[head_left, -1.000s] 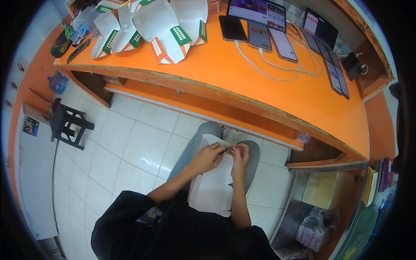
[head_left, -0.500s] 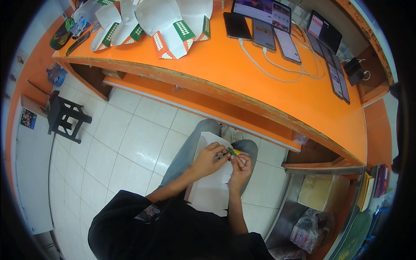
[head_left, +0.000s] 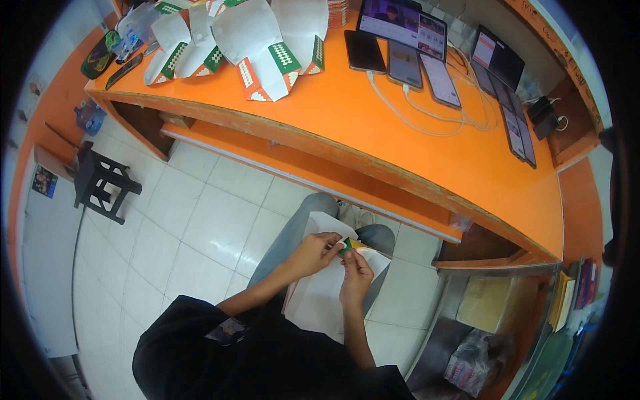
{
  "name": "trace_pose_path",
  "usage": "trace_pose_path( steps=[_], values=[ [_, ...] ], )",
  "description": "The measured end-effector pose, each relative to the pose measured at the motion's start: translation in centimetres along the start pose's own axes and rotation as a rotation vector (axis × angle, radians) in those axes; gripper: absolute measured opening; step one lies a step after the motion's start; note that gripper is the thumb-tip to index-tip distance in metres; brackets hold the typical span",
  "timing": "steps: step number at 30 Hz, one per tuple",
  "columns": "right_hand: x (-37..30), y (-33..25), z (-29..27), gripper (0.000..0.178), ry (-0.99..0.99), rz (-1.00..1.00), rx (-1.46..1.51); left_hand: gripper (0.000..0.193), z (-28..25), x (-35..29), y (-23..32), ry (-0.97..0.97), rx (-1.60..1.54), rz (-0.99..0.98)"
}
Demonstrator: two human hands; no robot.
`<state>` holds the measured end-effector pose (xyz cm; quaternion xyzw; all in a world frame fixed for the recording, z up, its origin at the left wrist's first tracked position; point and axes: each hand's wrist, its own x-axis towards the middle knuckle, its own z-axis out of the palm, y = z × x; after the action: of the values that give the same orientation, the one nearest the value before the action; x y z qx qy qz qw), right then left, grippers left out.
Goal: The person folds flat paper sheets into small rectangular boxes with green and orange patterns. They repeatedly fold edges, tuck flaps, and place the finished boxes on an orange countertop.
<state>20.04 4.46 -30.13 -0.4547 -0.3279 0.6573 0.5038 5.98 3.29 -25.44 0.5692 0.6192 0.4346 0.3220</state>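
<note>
A partly folded cardboard box (head_left: 319,303), white inside, lies across my lap. At its far part a small green and yellow printed corner (head_left: 348,247) stands up between my hands. My left hand (head_left: 319,253) pinches that corner from the left, its fingers bent and closed. From the right, my right hand (head_left: 357,275) grips the same corner between thumb and fingers. The exact hold of the fingertips is too small to make out.
Several folded boxes (head_left: 260,60) in white, green and red stand on the orange desk (head_left: 280,120) ahead. Phones (head_left: 405,65), cables and a laptop (head_left: 403,25) lie at its right. A black stool (head_left: 107,180) stands left; a shelf with a carton (head_left: 495,303) is at right.
Both hands have shifted slightly left and nearer, staying at the printed corner. The box on my lap has tilted, and more of its white right side shows.
</note>
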Motion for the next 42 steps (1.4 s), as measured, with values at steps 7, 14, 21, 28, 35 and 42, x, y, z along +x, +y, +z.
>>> trace_pose_path(
  steps=[7, 14, 21, 28, 35, 42],
  values=[
    [0.8, -0.4, 0.4, 0.017, -0.072, -0.063, -0.050, 0.023, -0.9, 0.2, 0.3, -0.050, 0.016, -0.026],
    [1.6, 0.1, -0.3, 0.010, -0.107, -0.071, -0.057, 0.026, -1.1, -0.2, -0.1, -0.204, -0.166, -0.123],
    [3.1, -1.9, 0.2, 0.033, -0.241, 0.167, 0.328, 0.065, 0.4, -1.7, -1.5, -0.249, -0.309, -0.321],
    [-1.0, -1.6, 1.0, 0.085, -0.493, -0.287, -0.805, 0.090, 0.2, -2.3, -4.2, -0.248, -0.934, -0.903],
    [-1.1, -0.2, 0.0, 0.045, -0.375, -0.209, -0.668, 0.049, 0.6, -2.1, -5.2, -0.244, -0.920, -0.861],
    [-0.2, -1.7, -2.3, 0.023, -0.128, 0.266, 0.068, 0.011, -0.3, -1.9, -2.1, -0.029, -0.300, -0.274]
  ],
)
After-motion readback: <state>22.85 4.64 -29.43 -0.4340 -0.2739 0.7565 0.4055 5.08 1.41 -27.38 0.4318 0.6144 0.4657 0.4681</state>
